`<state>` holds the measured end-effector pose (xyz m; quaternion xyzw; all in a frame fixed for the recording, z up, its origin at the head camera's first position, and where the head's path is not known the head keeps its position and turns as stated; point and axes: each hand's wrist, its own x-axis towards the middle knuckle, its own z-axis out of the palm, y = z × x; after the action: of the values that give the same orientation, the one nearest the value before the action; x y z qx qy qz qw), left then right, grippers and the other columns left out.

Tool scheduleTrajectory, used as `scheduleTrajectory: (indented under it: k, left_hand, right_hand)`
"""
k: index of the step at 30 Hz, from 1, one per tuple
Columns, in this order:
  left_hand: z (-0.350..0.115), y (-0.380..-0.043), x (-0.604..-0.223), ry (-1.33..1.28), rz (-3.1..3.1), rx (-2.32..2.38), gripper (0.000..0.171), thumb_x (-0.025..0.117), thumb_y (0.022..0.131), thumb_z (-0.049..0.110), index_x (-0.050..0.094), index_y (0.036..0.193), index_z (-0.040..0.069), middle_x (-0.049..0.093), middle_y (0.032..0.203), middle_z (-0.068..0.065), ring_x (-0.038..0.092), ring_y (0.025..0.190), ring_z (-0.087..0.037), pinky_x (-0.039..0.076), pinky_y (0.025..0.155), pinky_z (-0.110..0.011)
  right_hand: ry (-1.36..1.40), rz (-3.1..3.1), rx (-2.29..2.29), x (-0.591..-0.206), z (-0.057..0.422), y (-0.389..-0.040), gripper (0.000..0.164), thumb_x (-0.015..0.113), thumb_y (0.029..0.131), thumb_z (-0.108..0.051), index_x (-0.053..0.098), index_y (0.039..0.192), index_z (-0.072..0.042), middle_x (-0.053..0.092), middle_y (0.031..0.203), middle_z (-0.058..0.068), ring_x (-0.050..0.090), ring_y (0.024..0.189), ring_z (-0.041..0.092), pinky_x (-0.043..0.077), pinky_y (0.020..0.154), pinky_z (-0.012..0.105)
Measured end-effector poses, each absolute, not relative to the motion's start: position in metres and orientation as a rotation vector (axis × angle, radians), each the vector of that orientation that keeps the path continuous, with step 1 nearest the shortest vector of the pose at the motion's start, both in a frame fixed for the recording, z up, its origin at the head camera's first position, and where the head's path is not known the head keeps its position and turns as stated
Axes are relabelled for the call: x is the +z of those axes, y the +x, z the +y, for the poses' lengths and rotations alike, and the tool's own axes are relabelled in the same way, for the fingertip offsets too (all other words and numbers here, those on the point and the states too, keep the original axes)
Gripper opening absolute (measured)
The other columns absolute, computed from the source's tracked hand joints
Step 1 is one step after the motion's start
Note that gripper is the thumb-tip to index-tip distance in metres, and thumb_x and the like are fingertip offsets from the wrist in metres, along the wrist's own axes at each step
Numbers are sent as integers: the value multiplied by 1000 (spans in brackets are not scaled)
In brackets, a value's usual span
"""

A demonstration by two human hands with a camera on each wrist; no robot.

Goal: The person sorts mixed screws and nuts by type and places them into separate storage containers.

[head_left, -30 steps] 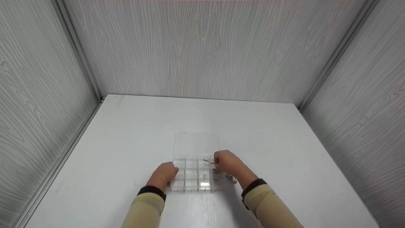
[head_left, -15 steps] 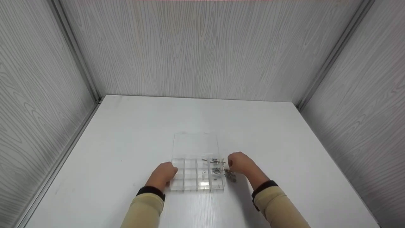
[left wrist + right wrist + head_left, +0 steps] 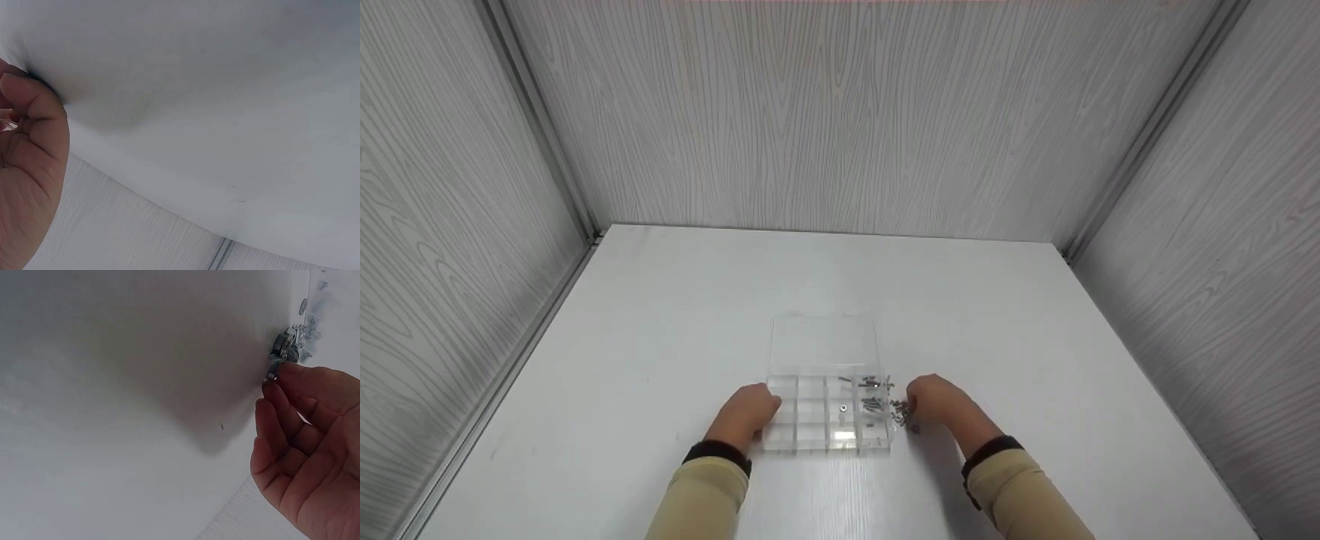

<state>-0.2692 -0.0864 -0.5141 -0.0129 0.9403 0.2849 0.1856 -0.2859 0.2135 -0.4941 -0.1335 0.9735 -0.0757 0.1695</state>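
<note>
A clear plastic compartment box [image 3: 812, 411] lies on the table with its transparent lid [image 3: 823, 341] folded back behind it. My left hand [image 3: 743, 412] grips the box's left side; in the left wrist view, that hand [image 3: 31, 152] has curled fingers and the box is mostly outside the picture. Just right of the box is a small pile of nuts, screws and washers [image 3: 901, 414]. My right hand [image 3: 941, 401] is at this pile. In the right wrist view, the right hand's fingertips [image 3: 271, 389] pinch a small metal nut [image 3: 273, 372] beside the pile [image 3: 292, 343].
Screws [image 3: 872, 405] lie in the right-hand compartments, and a single nut [image 3: 844, 409] sits in the column beside them. The white table [image 3: 825, 277] is enclosed by wood-grain panels [image 3: 810, 112] at the back and both sides.
My right hand has left the box's right compartments, uncovering the screws there, and moved right and down to the pile. The left hand has stayed on the box.
</note>
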Motion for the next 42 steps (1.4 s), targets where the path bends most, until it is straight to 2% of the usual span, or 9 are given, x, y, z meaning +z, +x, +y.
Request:
scheduleTrajectory:
  k: [4,11,13,20,26,32,42]
  left_hand:
    - [-86,-269,-515,-36,2658,783,28,42,92,21,57,88,-2,53,64,-10,50,48,-19,43,48,-29]
    - [-83,-268,-509,-60,2627,806,36,42,94,21,54,109,-9,52,70,-10,48,48,-17,41,45,-27]
    - [-82,-268,-509,-61,2624,806,36,42,94,22,54,109,-9,52,69,-10,47,47,-16,41,44,-26]
    - [-85,-272,-514,-60,2617,805,30,42,94,22,56,95,-5,53,63,-10,47,44,-16,39,40,-25]
    - [-87,-271,-512,-27,2648,788,31,42,93,20,56,99,-8,53,68,-11,50,48,-18,43,45,-28]
    - [-87,-269,-512,-48,2649,808,29,42,92,19,56,97,-6,52,67,-10,49,49,-18,40,43,-26]
    - [-88,-269,-512,3,2662,785,29,40,90,16,54,69,3,50,53,-6,46,42,-16,40,44,-27]
  right_hand:
    - [-321,2751,-207,-498,214,-286,6,67,75,-2,64,73,-7,57,69,1,52,64,17,47,62,33]
    - [-231,2736,-263,-501,217,-285,13,73,69,-4,61,70,-11,56,68,-1,53,63,17,47,59,31]
    - [-247,2747,-259,-499,217,-286,13,72,70,-4,60,69,-10,55,68,0,51,63,17,46,58,32]
    - [-386,2829,-299,-482,208,-291,11,66,70,0,58,68,-8,53,63,0,49,59,18,44,55,33]
    - [-420,2826,-345,-475,184,-293,11,64,73,-1,57,71,-10,54,65,-1,51,61,16,44,55,31]
    - [-529,2843,-318,-476,158,-290,9,65,75,-4,58,74,-10,55,69,-2,52,64,15,45,60,30]
    - [-682,2855,-182,-479,127,-285,8,64,78,-9,57,75,-12,52,68,-4,49,64,13,44,57,27]
